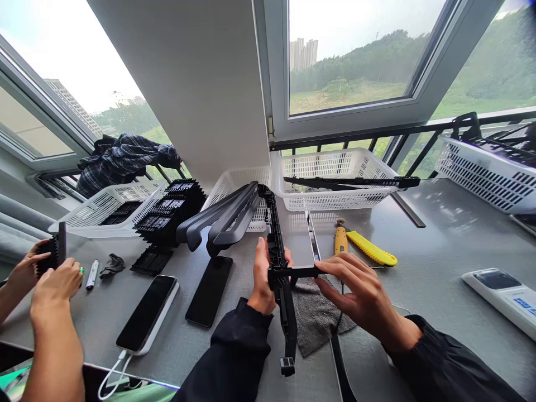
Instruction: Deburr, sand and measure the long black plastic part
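Observation:
My left hand is closed around a long black plastic frame part, which stands almost upright in the picture and has a small metallic-looking end piece at its lower tip. A narrow black strip lies crosswise against it and reaches to the right. The thumb and fingers of my right hand pinch the strip's outer end. Whether the strip is joined to the frame part, I cannot tell. Beneath my hands, a grey cloth rests on the table.
White baskets line the window side. Grey curved covers, a black phone and another phone on a charger lie left. A yellow tool and yellow-handled cutter lie right. A co-worker's hands hold a black part.

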{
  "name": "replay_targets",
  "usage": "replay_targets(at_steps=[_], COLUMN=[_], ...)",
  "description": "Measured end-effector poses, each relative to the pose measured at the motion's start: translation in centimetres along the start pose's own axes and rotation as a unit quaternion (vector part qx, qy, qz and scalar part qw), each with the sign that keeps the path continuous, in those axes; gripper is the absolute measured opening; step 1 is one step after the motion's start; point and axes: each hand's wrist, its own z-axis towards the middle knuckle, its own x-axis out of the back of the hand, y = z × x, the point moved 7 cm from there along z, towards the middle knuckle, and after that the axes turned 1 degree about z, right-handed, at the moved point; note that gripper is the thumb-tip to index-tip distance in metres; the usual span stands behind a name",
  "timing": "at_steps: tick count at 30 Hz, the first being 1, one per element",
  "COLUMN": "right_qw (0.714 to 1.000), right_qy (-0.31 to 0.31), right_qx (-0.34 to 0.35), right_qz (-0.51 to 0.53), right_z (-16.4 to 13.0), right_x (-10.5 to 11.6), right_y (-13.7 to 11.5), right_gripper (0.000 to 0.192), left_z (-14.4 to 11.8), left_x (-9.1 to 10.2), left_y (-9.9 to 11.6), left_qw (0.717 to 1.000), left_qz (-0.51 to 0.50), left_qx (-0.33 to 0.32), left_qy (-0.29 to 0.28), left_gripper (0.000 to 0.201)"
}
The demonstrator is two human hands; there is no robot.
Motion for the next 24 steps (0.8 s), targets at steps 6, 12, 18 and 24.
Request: replay_targets(at_steps=[6,12,18,24], right_qw=[1.000,0.999,0.974,0.829], right_qy=[-0.005,-0.013,0.099,0.190], right_qx=[-0.015,-0.051,-0.197,-0.382], right_qz=[0.012,0.015,0.048,0.362], right_z=[-0.3,-0.5,-0.8,-1.6], right_x=[-0.2,-0.4,2.5,2.2], right_y=[0.4,1.6,4.9,7.7], right_gripper=[0.025,0.023,0.021,0.035], left_z=[0.2,0.1,-0.7,-0.7], left_x=[0.1,-0.4,-1.7,-1.6], left_y=[0.1,-0.3,-1.9,-1.4], left_qw=[1.000,0.999,0.993,0.994], left_qz=[-0.020,0.005,0.062,0.076], left_qx=[-0.003,0.004,0.052,0.017], left_qy=[-0.001,-0.041,-0.090,-0.077], left_gripper=[0.052,0.063,0.082,0.070])
